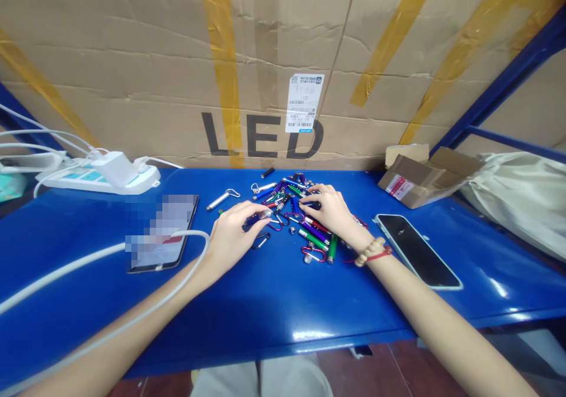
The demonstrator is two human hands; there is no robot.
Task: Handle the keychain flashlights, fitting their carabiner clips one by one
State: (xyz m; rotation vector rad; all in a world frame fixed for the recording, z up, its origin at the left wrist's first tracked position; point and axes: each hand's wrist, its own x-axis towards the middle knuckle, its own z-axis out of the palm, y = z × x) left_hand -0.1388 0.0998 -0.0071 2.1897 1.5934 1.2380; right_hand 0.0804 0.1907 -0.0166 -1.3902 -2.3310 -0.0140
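My left hand (234, 235) is closed around a dark blue mini flashlight (253, 220), its clear tip poking out between thumb and fingers. At the right side of the pile, my right hand (331, 208) has its thumb and fingers closed on a dark tube (313, 204), partly covered by the fingers. Between and below the hands lie several keychain flashlights in mixed colours, among them a green flashlight (313, 239) and a purple flashlight (315, 229). A red carabiner clip (315, 252) lies at the near edge, and a black carabiner clip (262, 241) is beside my left hand.
A silver flashlight (219, 201) lies apart, left of the pile. One phone (177, 232) is on the left with a white cable near it, another phone (418, 249) on the right. A power strip (101, 176), small open carton (420, 179) and large cardboard box (168, 78) stand behind.
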